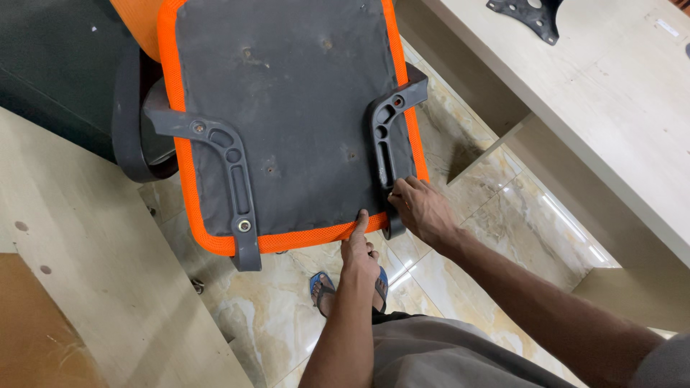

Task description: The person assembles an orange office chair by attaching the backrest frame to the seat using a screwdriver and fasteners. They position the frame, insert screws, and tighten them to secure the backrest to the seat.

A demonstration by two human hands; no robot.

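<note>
An upturned chair seat (287,115), dark grey underneath with an orange mesh border, is seen tilted over the marble floor (496,215), its near edge lowest. Two black armrest brackets are fixed to it: the left bracket (226,169) along the left edge, with a bolt (244,225) seated at its near end, and the right bracket (388,136) along the right edge.

The left hand (359,255) is extended, its index finger pressed against the seat's near orange edge, nothing being grasped. The right hand (424,210) is laid at the near end of the right bracket, fingertips touching it at the seat's near right corner; whether that grip is closed on anything small cannot be told.

A black metal plate (528,16) lies at the far edge of the bench (611,108) on the right. A wooden panel (79,287) lies at left. A foot in a blue sandal (323,287) is seen on the floor below the seat.
</note>
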